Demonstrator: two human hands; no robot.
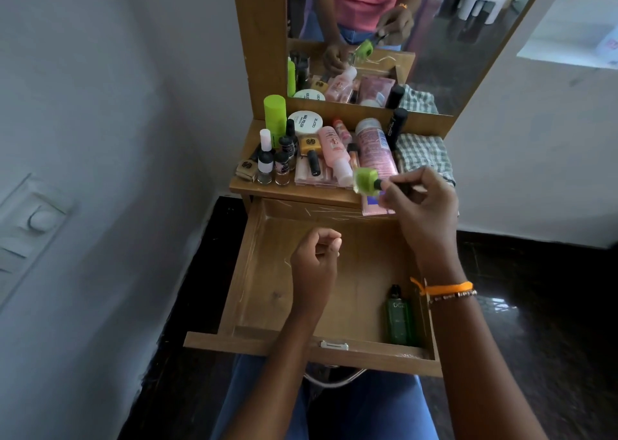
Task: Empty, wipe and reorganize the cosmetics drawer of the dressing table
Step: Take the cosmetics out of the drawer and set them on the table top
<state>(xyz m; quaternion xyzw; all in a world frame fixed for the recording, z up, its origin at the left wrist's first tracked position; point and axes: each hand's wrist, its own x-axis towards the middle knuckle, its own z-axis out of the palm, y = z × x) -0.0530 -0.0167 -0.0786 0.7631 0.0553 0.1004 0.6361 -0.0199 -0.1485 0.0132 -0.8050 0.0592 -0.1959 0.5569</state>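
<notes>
Lap: blue jeans (361, 409) fill the bottom edge, under the drawer front.
Drawer: the drawer (267, 272) is pulled out over the lap; a dark green bottle (398, 315) lies in its right near corner.
Left hand: the left hand (316, 255) hovers over the drawer's middle, fingers curled in on themselves, holding nothing.
Right hand: the right hand (421, 202) pinches the black cap of a green nail polish bottle (365, 180), held tilted above the desk's front edge.
Desk: the desk (244, 185) is crowded with cosmetics, among them a lime green cylinder (275, 113), a white round jar (305, 122) and a pink bottle (332, 148).
Cloth: a checked cloth (423, 151) lies on the right end.
Mirror: the mirror (434, 54) behind reflects the hands.
</notes>
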